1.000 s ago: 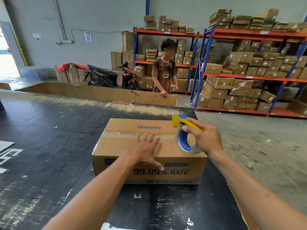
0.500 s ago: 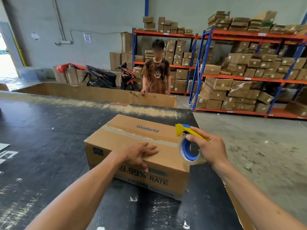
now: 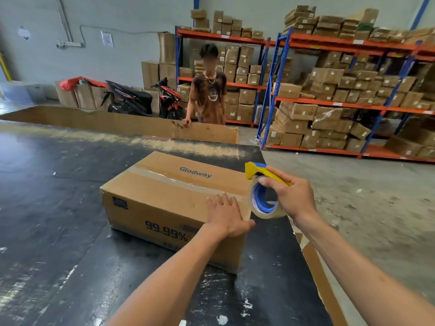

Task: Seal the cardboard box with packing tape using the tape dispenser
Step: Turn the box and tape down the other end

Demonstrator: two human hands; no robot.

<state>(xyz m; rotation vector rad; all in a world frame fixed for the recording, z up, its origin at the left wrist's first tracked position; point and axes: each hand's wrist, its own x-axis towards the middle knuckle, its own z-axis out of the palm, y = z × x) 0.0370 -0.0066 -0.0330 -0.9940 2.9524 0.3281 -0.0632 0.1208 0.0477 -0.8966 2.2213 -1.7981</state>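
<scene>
The left hand (image 3: 226, 214) lies flat with fingers spread on the near right corner of the cardboard box (image 3: 174, 201), which sits on the black table (image 3: 58, 231). Just right of it, the right hand (image 3: 290, 196) grips the tape dispenser (image 3: 263, 191), thumb through the roll, touching the box's right edge.

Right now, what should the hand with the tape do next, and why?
Probably press the tape dispenser onto the near right end of the cardboard box. The right hand holds it just off that corner, the left hand steadies the box, and tape already runs along the top seam.
</scene>
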